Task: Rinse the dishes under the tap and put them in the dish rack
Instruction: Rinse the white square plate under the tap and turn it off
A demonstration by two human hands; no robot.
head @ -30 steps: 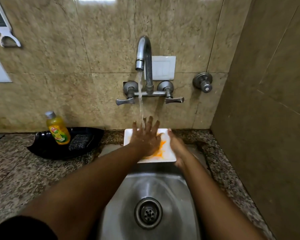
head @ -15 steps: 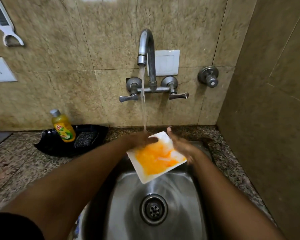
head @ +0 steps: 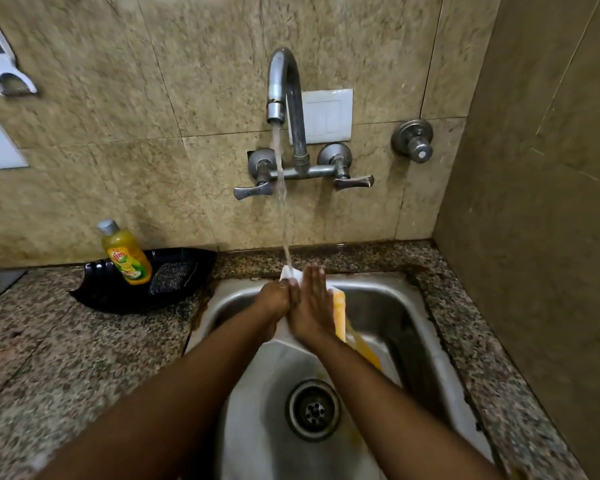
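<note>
White plate [head: 288, 273] held nearly on edge over the sink [head: 388, 306], top corner right under the tap [head: 281, 84] stream, orange residue running off its right-hand face toward the drain [head: 313, 409].

Risks, as judgement: plate is wet and probably slick, held tilted between two hands, so it could slip and drop into the steel basin and chip. Water striking the steep edge may splash out onto the granite surface [head: 66, 341]. Orange film looks thick on the far face; a short rinse could leave it dirty before racking. No dish rack in view, so the carry route cannot be judged.

Left hand [head: 274, 301]: fingers curled round the plate's left edge, gripping it; fingertips partly hidden behind the other hand. Right hand [head: 310, 306]: fingers straight and close together, pressed flat against the plate's near face, not curled round it. Thumb position cannot be told.

Soap bottle [head: 127, 252] and scrubber [head: 169, 278] sit in a black tray [head: 97, 292], well apart to the left.
</note>
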